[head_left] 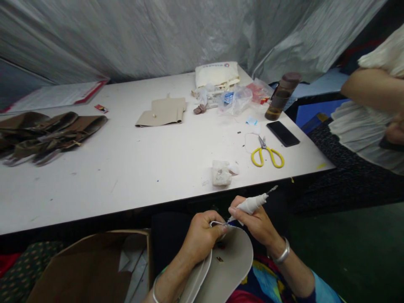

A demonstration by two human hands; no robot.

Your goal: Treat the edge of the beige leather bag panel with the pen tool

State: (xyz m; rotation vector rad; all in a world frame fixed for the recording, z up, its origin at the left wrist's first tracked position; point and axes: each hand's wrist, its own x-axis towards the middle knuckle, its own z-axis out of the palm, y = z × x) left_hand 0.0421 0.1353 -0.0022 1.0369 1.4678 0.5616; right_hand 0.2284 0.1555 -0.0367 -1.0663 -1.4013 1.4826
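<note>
White table point(126, 168) just ahead of both hands, near edge close above them; cardboard box point(94, 261) left of left hand, so lap room is tight, freer to the right. Pale flat sole pieces point(233, 256) in lap under hands: prob. light, bendy, best held by rim. Left hand point(200, 235) closed, pinching rim w/ thread loop point(217, 223); right hand point(257, 223) closed round white-wrapped awl point(251, 205)

yellow scissors point(267, 154), black phone point(283, 133), white table point(126, 168)

Silver bangle point(283, 252) right wrist; thin bracelet point(154, 292) left; blue sleeve point(325, 290).
</note>
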